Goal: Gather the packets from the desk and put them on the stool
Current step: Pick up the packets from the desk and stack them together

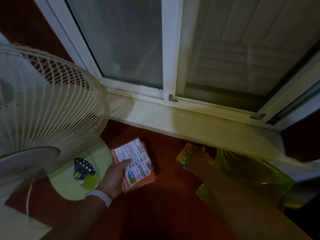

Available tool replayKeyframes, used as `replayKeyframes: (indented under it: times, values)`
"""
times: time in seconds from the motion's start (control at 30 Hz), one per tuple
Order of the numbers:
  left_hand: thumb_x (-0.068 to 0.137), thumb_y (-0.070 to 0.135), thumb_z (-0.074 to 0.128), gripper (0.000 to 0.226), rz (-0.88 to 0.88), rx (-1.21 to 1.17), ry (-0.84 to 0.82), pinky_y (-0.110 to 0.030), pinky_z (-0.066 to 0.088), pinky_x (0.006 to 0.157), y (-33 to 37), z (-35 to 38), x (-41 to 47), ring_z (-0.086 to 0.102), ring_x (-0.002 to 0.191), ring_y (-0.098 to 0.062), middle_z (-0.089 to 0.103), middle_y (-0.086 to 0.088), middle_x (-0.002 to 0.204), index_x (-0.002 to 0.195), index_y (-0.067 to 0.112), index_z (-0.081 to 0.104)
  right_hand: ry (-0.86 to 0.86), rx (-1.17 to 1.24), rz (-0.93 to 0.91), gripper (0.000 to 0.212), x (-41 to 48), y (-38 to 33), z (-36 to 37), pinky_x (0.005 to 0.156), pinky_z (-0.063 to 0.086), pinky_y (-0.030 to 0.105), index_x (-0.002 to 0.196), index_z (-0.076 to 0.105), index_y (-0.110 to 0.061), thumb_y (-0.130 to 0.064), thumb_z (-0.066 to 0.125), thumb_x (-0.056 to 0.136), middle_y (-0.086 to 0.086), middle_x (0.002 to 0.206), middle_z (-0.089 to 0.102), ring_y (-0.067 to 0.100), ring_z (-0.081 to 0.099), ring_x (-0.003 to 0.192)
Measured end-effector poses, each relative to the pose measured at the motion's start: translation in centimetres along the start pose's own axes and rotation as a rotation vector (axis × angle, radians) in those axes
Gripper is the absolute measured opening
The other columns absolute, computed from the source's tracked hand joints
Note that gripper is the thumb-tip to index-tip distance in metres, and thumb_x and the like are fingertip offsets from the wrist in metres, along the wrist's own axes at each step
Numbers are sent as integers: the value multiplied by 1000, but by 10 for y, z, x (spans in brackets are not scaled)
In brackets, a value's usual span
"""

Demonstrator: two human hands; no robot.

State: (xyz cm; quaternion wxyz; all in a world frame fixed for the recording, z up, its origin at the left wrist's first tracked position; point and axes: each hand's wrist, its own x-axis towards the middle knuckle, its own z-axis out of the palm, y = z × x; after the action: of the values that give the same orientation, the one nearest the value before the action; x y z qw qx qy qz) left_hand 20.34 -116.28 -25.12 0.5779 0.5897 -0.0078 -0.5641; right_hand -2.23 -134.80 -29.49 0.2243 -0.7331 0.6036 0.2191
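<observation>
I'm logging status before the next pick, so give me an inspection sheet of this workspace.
Surface: dark red desk top, dimly lit, running under a pale window sill.
Job's things: stack of packets with a printed white face up; one yellow packet by the sill. Stool not in view.
Clutter: translucent green plastic bag at right.
Hands: left hand holds the stack, thumb on top; right hand is on the yellow packet, grip unclear.
Cables: white cord hanging by the fan.
Surroundings: white desk fan with green base at left; closed window behind.

glossy printed packets (136, 163), matt dark-red desk (166, 196), ribbed plastic fan grille (69, 104).
</observation>
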Motion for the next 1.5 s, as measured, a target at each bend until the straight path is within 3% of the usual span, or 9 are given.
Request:
replayKeyframes:
  times: [0.23, 0.53, 0.77, 0.87, 0.97, 1.1, 1.2, 1.37, 1.5]
  values:
    - [97, 6, 50, 36, -21, 2, 28, -48, 57, 79, -2, 5, 1, 69, 101, -35, 68, -20, 121, 132, 11, 53, 40, -116, -29, 114, -5, -8, -6, 97, 42, 46, 142, 20, -6, -59, 79, 59, 9, 140, 32, 31, 35, 128]
    - [96, 5, 49, 37, -28, -50, 16, -47, 60, 74, 10, 1, -13, 69, 102, -36, 68, -21, 121, 133, 7, 54, 22, 142, -118, 91, -34, -35, 31, 93, 45, 43, 125, 36, -11, -49, 84, 58, 14, 130, 45, 35, 47, 120]
    - [96, 7, 50, 38, 13, -45, 26, -52, 56, 84, 22, -16, -31, 67, 106, -40, 69, -21, 120, 134, 6, 54, 85, 318, -255, 32, -69, -59, 27, 85, 49, 39, 116, 39, -9, -11, 50, 86, 20, 117, 62, 36, 59, 109]
    - [97, 7, 49, 35, 33, -36, 12, -53, 54, 87, 26, -22, -45, 67, 105, -40, 70, -21, 117, 131, 6, 55, 97, 427, -311, 28, -87, -69, 12, 79, 47, 36, 114, 45, -11, -11, 49, 87, 17, 113, 64, 35, 61, 104]
    - [97, 7, 48, 35, 48, -29, 7, -49, 57, 82, 28, -27, -61, 69, 102, -39, 70, -22, 116, 131, 5, 55, 169, 592, -330, 11, -111, -78, -11, 74, 49, 36, 93, 48, -20, -16, 53, 84, 10, 94, 66, 33, 64, 90]
    - [97, 9, 48, 34, 53, -52, 0, -47, 59, 77, 26, -35, -77, 68, 102, -40, 70, -23, 116, 130, 4, 56, 372, 825, -397, 9, -148, -84, -43, 71, 48, 35, 86, 52, -23, -18, 59, 84, 0, 82, 64, 22, 62, 79]
    - [97, 15, 50, 36, 51, -67, -29, -52, 55, 86, 21, -39, -84, 67, 105, -42, 69, -24, 118, 130, 4, 56, 452, 968, -446, 17, -172, -90, -57, 67, 47, 37, 75, 49, -23, -13, 61, 83, -4, 70, 59, 22, 60, 70]
    - [97, 34, 48, 44, 33, -141, -107, -64, 41, 102, 17, -41, -96, 61, 114, -46, 64, -25, 125, 133, 10, 55, 335, 1106, -479, 9, -195, -110, -58, 70, 53, 41, 87, 62, -15, -13, 64, 78, 8, 82, 69, 26, 67, 76]
    - [98, 46, 43, 48, 8, -155, -183, -63, 42, 101, 16, -41, -109, 59, 116, -46, 65, -25, 124, 127, 12, 61, 212, 1110, -516, 12, -211, -130, -45, 61, 54, 26, 90, 65, -14, -8, 67, 80, -1, 80, 70, 13, 69, 70]
